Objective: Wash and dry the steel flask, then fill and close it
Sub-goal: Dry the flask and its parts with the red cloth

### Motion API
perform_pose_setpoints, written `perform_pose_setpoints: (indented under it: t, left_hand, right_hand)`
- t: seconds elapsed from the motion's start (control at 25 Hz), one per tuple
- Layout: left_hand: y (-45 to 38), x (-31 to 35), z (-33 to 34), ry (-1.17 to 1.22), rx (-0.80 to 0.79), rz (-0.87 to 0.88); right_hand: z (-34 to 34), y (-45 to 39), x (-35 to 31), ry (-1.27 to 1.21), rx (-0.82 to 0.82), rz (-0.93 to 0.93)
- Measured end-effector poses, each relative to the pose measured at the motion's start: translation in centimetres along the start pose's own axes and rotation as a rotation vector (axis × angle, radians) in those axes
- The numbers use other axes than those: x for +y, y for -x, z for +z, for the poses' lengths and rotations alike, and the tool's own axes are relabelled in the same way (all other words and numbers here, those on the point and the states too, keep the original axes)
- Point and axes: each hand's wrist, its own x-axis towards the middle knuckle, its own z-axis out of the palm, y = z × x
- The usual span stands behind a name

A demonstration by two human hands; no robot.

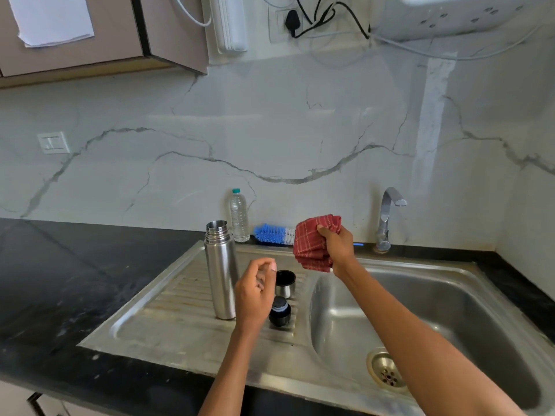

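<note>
The steel flask [221, 271] stands upright and uncapped on the ribbed drainboard [168, 307] of the sink. Its steel cup lid [285, 283] and black stopper [280, 312] sit on the drainboard just right of it. My right hand [338, 247] grips a bunched red checked cloth [312, 244], held in the air above the drainboard's back edge. My left hand [255, 292] hovers right of the flask with its fingers loosely curled, holding nothing, in front of the lid and stopper. A clear plastic water bottle [239, 216] with a green cap stands behind the flask.
A blue and white bottle brush [274, 234] lies along the wall behind the cloth. The tap [387, 217] stands at the back over the sink basin [444, 319], whose drain [386, 372] is near the front. Black countertop [60, 280] stretches to the left.
</note>
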Motion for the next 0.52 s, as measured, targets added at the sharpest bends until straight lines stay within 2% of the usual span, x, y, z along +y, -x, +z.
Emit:
perform_pose_setpoints:
  t: [0.16, 0.32, 0.44, 0.52]
  left_hand:
    - [0.4, -1.2, 1.0, -0.07, -0.046, 0.049]
    - [1.1, 0.1, 2.1, -0.098, -0.089, 0.198]
    - [2.0, 1.5, 3.1, -0.045, -0.139, 0.207]
    - [2.6, 2.6, 4.2, -0.029, -0.189, 0.236]
  right_hand:
    - [-0.4, -4.0, 0.9, 0.099, 0.038, 0.018]
    - [-4.0, -3.3, 0.9, 0.055, 0.028, 0.13]
    - [-8.5, -0.7, -0.6, 0.078, -0.115, 0.236]
    - [-12.1, 1.0, -2.3, 0.2, -0.251, 0.317]
